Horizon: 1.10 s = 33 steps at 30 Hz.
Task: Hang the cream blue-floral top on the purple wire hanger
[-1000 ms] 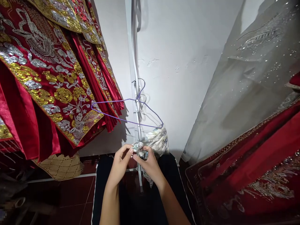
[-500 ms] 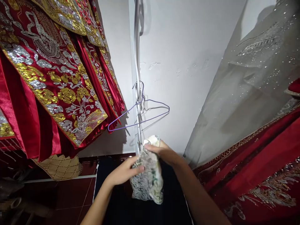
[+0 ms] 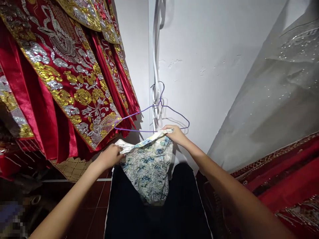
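A thin white cloth (image 3: 149,169) with a swirling blue, green and yellow print hangs spread between my hands, its lower part tapering over my lap. At its upper left corner, my left hand (image 3: 109,156) is closed on the whitish edge. My right hand (image 3: 176,135) pinches the upper right corner, close to the bottom bar of a purple wire hanger (image 3: 174,109). The hanger holds nothing and hangs by its hook from a white strip on the wall. Whether the cloth touches the hanger, I cannot tell.
Red costumes with gold and silver embroidery (image 3: 82,96) hang on the left. A sheer sparkling grey-white fabric (image 3: 269,106) drapes on the right, above red beaded fabric (image 3: 294,172). A white wall (image 3: 204,43) stands behind the hanger. Dark red tiles (image 3: 92,199) cover the floor.
The bunched cloth has been opened out and raised towards the hanger. My hands have moved apart, the left one to the left and up, the right one slightly up. The view has shifted.
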Motion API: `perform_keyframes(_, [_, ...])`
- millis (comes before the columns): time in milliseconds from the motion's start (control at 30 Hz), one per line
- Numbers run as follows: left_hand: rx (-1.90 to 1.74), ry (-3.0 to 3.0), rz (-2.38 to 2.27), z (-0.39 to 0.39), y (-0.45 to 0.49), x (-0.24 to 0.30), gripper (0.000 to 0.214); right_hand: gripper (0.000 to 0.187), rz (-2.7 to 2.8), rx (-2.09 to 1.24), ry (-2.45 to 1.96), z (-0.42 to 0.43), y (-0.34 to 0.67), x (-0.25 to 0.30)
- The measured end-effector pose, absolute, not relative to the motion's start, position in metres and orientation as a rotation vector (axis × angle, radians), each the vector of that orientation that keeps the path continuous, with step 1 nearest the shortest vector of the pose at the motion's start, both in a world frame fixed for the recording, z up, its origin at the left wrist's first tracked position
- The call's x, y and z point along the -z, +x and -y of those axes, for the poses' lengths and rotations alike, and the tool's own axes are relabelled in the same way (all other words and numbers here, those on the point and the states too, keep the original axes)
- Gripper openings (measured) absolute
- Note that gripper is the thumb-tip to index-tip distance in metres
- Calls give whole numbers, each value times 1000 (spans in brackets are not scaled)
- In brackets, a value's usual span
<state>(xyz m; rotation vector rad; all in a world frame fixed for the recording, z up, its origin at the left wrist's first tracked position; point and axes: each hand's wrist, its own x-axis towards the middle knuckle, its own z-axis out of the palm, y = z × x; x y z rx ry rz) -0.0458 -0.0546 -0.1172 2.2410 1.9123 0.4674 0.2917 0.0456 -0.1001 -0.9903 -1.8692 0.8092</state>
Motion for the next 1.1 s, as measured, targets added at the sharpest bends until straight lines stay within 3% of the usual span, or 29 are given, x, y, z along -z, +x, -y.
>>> perform_keyframes(200, [-755,2556,-1735,63,-21,85,37,17,1875,-554,-1173,-15,341,79])
perform_keyframes(533, [-1254,2754,-1549,50,20,30,24,18,1916,-441,-1316,20,328,71])
perform_keyframes(633, [-1246,2803,-1405,35,32,21,12,34,2016,-606,-1148,33,314,75])
perform_keyframes(700, [-1248,2712,-1370,24,34,17,19,53,2103,-631,-1071,38,317,75])
perform_keyframes(833, [-1300,2537,-1380,9,32,13,26,80,1903,-404,-1207,34,359,73])
perform_keyframes(900, [-1279,2614,-1405,8,32,14,31,83,1713,-236,-1312,29,385,69])
perform_keyframes(1033, [-1223,2781,-1425,10,38,18,26,67,1646,-71,-1340,28,413,53])
perform_keyframes(1100, [-1201,2820,-1438,11,40,20,25,74,1582,-14,-1358,32,414,42])
